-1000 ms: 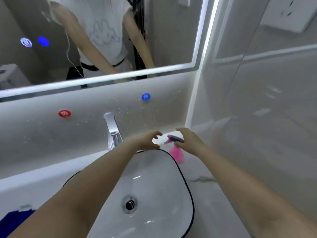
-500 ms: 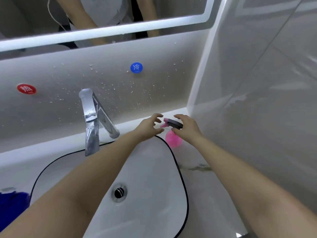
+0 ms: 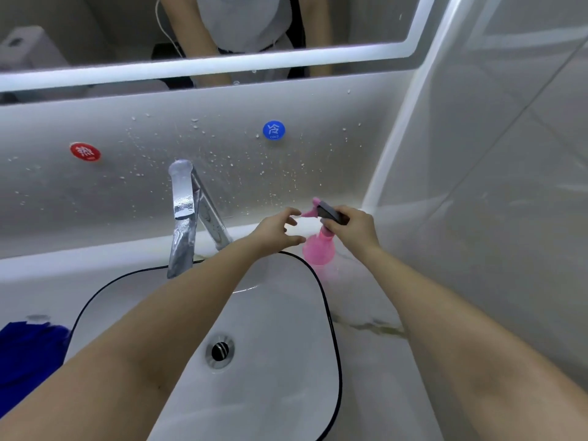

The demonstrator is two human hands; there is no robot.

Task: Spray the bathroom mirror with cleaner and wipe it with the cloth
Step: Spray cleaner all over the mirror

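A pink spray bottle (image 3: pixel 318 249) with a grey trigger head stands on the counter at the sink's back right corner. My right hand (image 3: pixel 353 229) grips its neck and head. My left hand (image 3: pixel 276 232) hovers just left of the bottle, fingers loosely spread, fingertips close to the pink nozzle; I cannot tell if they touch it. A blue cloth (image 3: pixel 27 354) lies at the left edge of the counter. The mirror (image 3: pixel 95 33) runs across the top, edged by a lit strip, and reflects a person's torso and arms.
A white basin with a black rim (image 3: pixel 331 316) fills the middle, with a chrome faucet (image 3: pixel 184 214) behind it. Red (image 3: pixel 85 152) and blue (image 3: pixel 274 130) round stickers sit on the droplet-spotted backsplash. A tiled wall (image 3: pixel 493 186) closes the right side.
The camera has tilted down and moved closer. My right hand has closed round the spray bottle's head, and my left hand has drawn nearer to its nozzle.
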